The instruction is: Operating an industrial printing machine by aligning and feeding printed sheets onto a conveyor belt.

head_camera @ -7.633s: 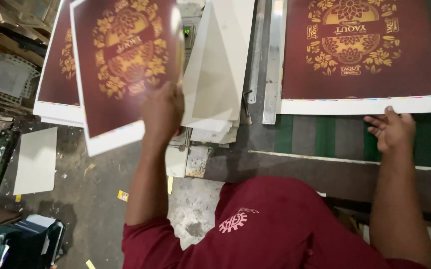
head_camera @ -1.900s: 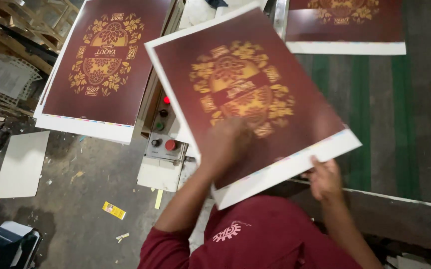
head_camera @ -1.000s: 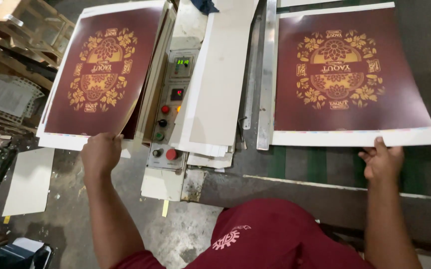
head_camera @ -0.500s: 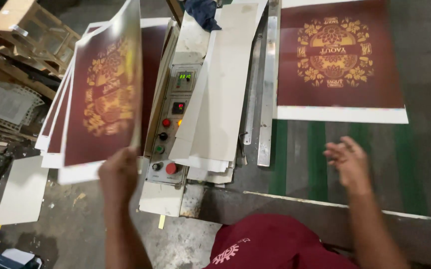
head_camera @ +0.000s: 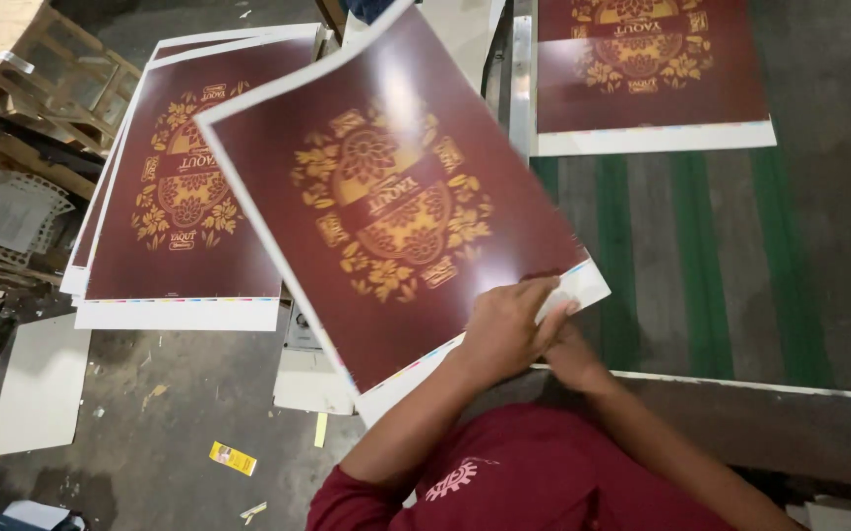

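A large maroon printed sheet [head_camera: 396, 197] with a gold floral emblem and a white border is being held tilted in the air, between the stack of like sheets [head_camera: 175, 197] on the left and the green-striped conveyor belt [head_camera: 711, 256] on the right. Its near white edge is being gripped at the lower right corner: the left hand [head_camera: 509, 329] is lying on top of the corner, fingers curled and pressed down on the border, thumb side toward the print. The right hand [head_camera: 573, 359] is mostly being hidden under the sheet and the left hand; whether its fingers are pinching the edge cannot be told. The far corner of the sheet is being raised toward the top of the view, overlapping the pale machine housing [head_camera: 465, 29].

Another printed sheet [head_camera: 647, 69] is lying flat on the belt, well apart from the held one, and bare belt is being left open between them. On the left, the stack's right edge is being partly covered by the held sheet. Below, a grey concrete floor [head_camera: 150, 433] is being shown with a white board [head_camera: 42, 383] and a small yellow scrap [head_camera: 233, 458].
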